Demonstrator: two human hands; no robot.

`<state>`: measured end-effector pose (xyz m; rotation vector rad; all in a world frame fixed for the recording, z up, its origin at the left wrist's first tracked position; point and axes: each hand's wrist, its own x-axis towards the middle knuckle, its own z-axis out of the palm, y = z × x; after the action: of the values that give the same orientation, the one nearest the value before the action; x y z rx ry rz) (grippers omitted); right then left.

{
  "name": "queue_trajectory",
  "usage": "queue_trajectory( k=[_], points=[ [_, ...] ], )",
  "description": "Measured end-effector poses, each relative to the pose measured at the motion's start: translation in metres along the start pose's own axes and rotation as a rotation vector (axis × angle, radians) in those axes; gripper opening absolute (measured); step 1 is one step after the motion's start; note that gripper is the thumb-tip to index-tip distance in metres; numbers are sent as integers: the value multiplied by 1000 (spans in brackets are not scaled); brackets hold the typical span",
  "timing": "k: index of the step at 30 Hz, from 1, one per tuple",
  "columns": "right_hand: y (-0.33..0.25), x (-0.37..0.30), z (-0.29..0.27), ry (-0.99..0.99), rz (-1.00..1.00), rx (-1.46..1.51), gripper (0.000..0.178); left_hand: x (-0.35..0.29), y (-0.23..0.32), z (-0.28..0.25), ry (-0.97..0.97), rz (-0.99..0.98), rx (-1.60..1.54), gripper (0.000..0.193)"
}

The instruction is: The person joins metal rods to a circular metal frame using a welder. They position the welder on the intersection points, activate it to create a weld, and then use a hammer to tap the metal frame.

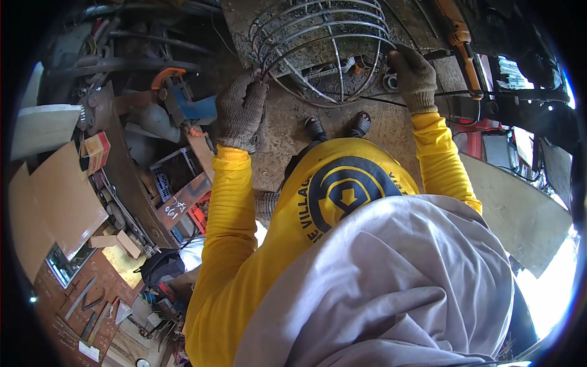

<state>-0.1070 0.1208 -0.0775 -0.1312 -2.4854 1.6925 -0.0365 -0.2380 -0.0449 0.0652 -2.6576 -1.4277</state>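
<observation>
A cage-like frame of bent metal rods [337,61], with several curved hoops joined by cross rods, is at the top middle in front of me. My left hand [239,113], in a grey-brown knit glove, closes its fingers at the left end of the frame's near hoop. On the opposite side my right hand [416,76], gloved alike, pinches the hoop's right end. Both arms reach forward in yellow sleeves, and the frame hangs tilted between the hands. Its far part runs out of the picture's top edge.
A worn metal work surface [238,27] lies behind the frame. Orange power tools [460,37] with a cord are at the upper right. On the left are a blue clamp-like tool [189,104], a crate [173,174], cardboard [61,208] and a brown bench [67,296] with hand tools.
</observation>
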Motion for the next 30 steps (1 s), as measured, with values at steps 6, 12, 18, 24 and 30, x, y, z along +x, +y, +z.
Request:
queue_trajectory(
  k=[6,12,18,24,30],
  points=[
    [-4,1,0,-25,33,47,24,-7,-15,6,42,8,-123,29],
    [-7,-6,-2,-43,64,175,26,-3,7,14,129,137,147,23],
    [17,-12,-22,-190,37,433,56,-3,9,20,222,128,101,21],
    [30,-16,-38,-65,281,623,57,0,1,18,211,115,107,22],
    [13,-20,-29,-106,229,434,31,-3,-8,17,171,-110,-113,24]
  ],
)
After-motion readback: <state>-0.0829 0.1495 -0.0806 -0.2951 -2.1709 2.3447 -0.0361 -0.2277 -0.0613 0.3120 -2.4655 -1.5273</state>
